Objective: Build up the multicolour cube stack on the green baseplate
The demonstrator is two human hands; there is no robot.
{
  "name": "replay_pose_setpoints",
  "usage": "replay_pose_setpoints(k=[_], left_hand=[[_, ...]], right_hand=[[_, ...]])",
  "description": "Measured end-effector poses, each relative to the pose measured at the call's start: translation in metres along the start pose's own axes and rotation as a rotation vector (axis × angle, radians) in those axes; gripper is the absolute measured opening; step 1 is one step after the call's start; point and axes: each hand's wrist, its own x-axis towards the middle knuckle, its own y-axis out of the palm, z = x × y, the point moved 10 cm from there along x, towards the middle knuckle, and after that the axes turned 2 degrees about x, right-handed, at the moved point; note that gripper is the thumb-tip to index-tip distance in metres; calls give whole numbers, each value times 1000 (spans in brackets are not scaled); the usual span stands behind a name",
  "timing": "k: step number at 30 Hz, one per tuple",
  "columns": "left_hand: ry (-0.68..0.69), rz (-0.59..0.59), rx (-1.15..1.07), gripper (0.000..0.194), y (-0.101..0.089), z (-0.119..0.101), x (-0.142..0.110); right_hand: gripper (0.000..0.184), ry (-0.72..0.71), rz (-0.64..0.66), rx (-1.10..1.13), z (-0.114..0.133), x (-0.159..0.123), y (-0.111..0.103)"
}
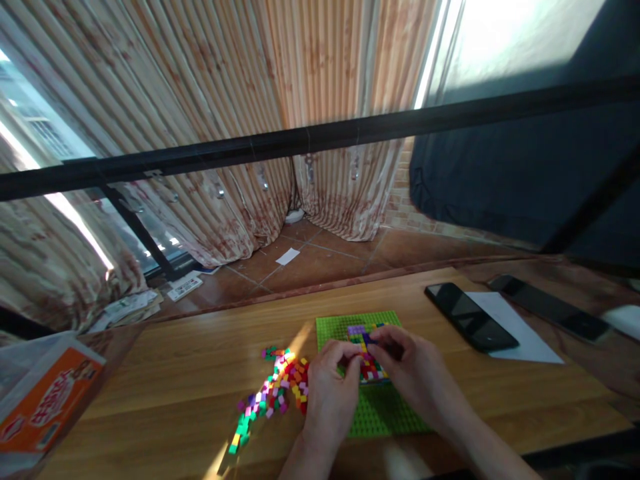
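Note:
A green studded baseplate [385, 413] lies on the wooden table, with a block of multicoloured small bricks [371, 367] built up on it. Over this block both of my hands meet. My left hand [333, 380] comes from the left, its thumb and forefinger pinched together at the bricks; whatever lies between the fingertips is too small to name. From the right, my right hand [413, 363] has its fingers bent and closed at the block's upper right, hiding part of it. Loose coloured bricks [275, 383] are scattered left of my left hand.
A black phone [470, 315] rests partly on white paper [517, 333] at the table's right, near another dark flat device [547, 305]. An orange-labelled plastic box [47, 400] stands at the left. Behind the table [180, 373] run a dark rail [280, 143] and curtains [215, 80].

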Motion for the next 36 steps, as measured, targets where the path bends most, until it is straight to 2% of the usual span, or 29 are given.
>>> replay_pose_setpoints(k=[5,14,22,27,30,33,36], left_hand=[[-30,-9,-4,7,1,5,0],[-52,8,-23,6,3,7,0],[-103,-9,-39,9,5,13,-2],[-115,1,-92,7,2,9,-3],[-98,-16,-112,8,-11,4,-2],[-99,-98,-85,14,-38,5,2],[-132,-200,-105,18,-69,15,7]], right_hand=[[14,55,63,-69,0,1,12],[14,106,99,-55,-8,4,17],[14,84,135,-95,-8,6,22],[18,87,122,0,-10,4,18],[23,78,74,150,-6,2,12],[24,50,11,237,2,-3,9],[22,-57,16,182,22,-11,16]])
